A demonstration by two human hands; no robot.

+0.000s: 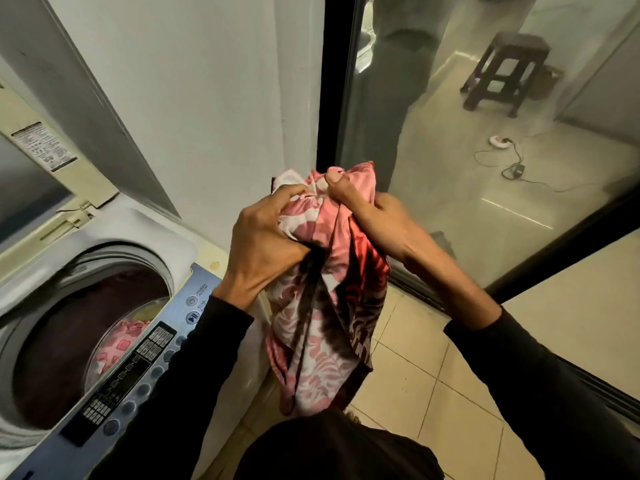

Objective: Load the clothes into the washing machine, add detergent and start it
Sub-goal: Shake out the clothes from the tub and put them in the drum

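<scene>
Fabric, pink patterned garment (329, 299), bunched up high in both fists, left hand (266, 244) and right hand (374, 216) gripping it, right of the open drum (90, 337); that dangling tail could snag the control panel (138, 368).

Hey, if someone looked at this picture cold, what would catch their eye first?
First, the pink patterned cloth bunched at centre, gripped by the left hand and the right hand. Next, the open washing machine at lower left, with dark and pink laundry already in its drum.
</scene>
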